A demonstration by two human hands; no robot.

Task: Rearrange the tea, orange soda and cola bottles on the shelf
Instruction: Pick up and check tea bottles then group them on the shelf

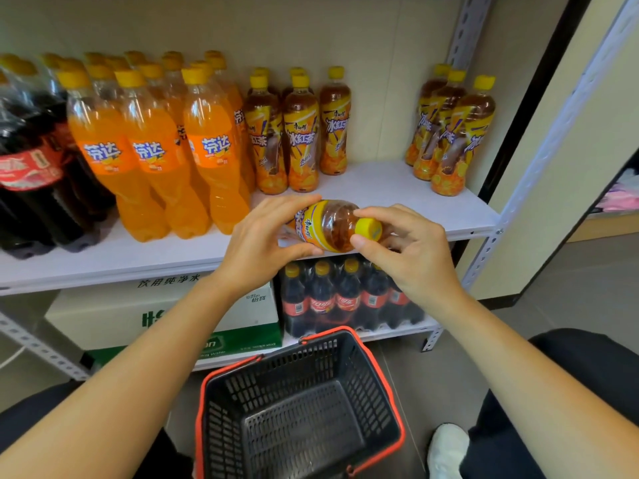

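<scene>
Now left hand (262, 236) wraps the tea bottle (328, 224) (held sideways); fingers (380, 213) of right hand (411, 250) pinch its neck.

Both bare forearms reach forward and converge. The left grip (266, 236) curls round the body of a tea bottle (332, 226) held sideways, thumb beneath and fingers over the top. The right grip (408, 247) pinches its capped end between thumb and forefinger.

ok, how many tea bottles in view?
9 tea bottles: five mid-shelf, three at the shelf's right end, one held in both hands. More may hide behind.
</scene>
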